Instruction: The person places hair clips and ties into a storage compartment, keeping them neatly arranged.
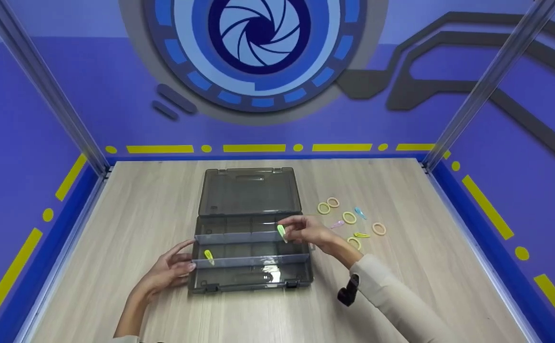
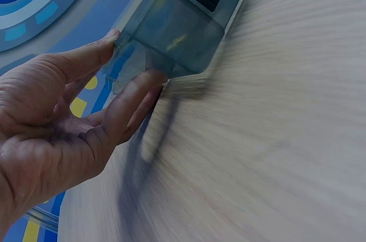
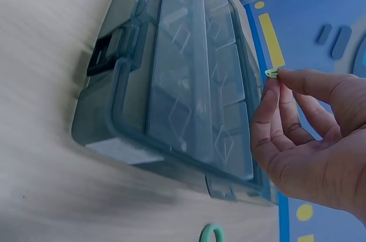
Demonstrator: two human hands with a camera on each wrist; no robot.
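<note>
Watching remotely, I see the right hand [image 1: 312, 232] held over the divided box [image 1: 237, 275], thumb and fingertips pinching one green clip [image 1: 282, 232]. The left hand [image 1: 164, 272] grips the box's left edge. I count one yellow clip [image 1: 209, 257] inside; on the table [image 1: 239, 319], three clips [image 1: 360, 213] and five rings [image 1: 379, 229].

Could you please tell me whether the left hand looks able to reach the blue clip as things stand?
Probably not easily: the open box and the right hand lie between the left hand and the blue clip, which lies beyond the box's right side.
</note>
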